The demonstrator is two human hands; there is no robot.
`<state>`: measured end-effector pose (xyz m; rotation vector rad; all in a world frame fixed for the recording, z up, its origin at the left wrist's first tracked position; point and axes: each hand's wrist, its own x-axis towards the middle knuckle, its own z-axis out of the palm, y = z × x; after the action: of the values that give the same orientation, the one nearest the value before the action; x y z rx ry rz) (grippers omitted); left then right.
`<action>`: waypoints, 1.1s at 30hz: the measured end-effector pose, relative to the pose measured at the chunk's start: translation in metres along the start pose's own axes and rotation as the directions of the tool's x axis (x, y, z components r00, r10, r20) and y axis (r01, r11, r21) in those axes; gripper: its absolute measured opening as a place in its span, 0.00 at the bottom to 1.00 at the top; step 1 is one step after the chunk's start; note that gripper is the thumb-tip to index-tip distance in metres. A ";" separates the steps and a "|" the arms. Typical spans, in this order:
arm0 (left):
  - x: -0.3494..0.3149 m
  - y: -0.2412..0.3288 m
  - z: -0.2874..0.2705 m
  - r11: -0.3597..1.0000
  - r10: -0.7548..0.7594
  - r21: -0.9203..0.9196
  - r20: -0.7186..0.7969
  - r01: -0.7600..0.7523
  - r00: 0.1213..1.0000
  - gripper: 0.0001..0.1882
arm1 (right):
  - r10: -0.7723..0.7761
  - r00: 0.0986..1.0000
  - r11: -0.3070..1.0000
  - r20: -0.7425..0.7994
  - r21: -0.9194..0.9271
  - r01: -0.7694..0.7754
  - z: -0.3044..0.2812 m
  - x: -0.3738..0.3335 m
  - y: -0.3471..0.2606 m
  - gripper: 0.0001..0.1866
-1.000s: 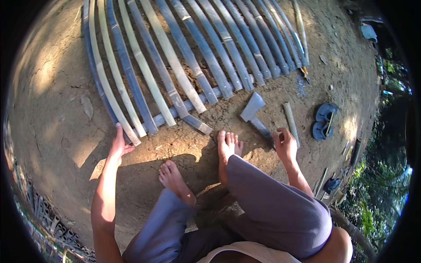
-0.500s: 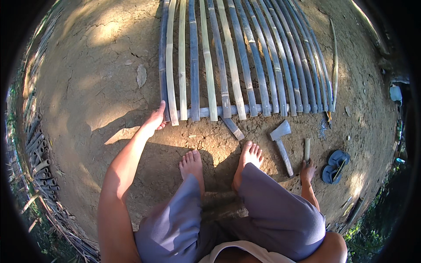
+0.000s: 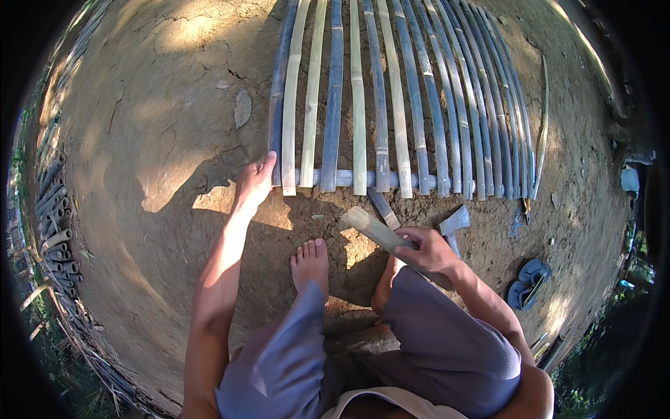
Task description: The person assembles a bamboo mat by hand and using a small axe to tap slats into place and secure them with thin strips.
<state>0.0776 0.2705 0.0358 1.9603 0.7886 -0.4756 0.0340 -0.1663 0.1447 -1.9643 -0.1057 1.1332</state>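
Observation:
My left hand [image 3: 255, 184] is closed on the lower end of the outermost dark bamboo slat [image 3: 278, 126], its thumb pressed along the slat's side. Beside it, several dark and pale bamboo slats [image 3: 359, 105] lie in a spaced row across a round crosspiece [image 3: 345, 177]. In my right hand [image 3: 429, 250] is a short, thick pale stick [image 3: 373, 229], lifted off the ground and angled toward the slats. Its near end runs under the palm. Right of that hand lies a hatchet [image 3: 455, 221], its handle partly hidden by the hand and arm.
A short loose slat [image 3: 383, 209] pokes out from under the crosspiece. To the right are a pair of dark sandals [image 3: 528, 283] and a small heap of nails [image 3: 516, 225]. Cut bamboo tubes [image 3: 59, 241] are stacked at the far left. My left bare foot [image 3: 310, 264] rests on the dirt.
My right hand has raised the stick from the ground by the sandals and brought it left, over my right foot. My left hand remains on the outermost slat.

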 end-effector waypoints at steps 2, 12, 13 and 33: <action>-0.012 0.020 0.000 0.999 0.035 0.011 0.006 -0.035 0.999 0.39 | 0.089 0.994 0.996 0.057 0.028 -0.090 0.032 0.038 -0.007 0.28; -0.003 0.000 0.001 0.989 -0.004 0.149 -0.010 0.005 1.000 0.37 | -0.249 0.966 0.808 -0.074 -0.566 0.165 0.122 0.084 -0.003 0.49; 0.000 -0.004 0.005 0.987 -0.014 0.160 -0.002 0.014 1.000 0.37 | -0.200 0.979 0.811 -0.048 -0.568 0.138 0.124 0.085 -0.004 0.50; 0.033 -0.058 0.035 0.998 0.010 -0.064 -0.044 -0.013 0.999 0.34 | -0.747 0.626 0.420 -0.222 -0.888 0.186 0.060 0.128 -0.039 0.31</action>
<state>0.0608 0.2712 -0.0380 1.9200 0.8103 -0.3970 0.0766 -0.0461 0.0720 -2.7132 -0.9837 -0.1060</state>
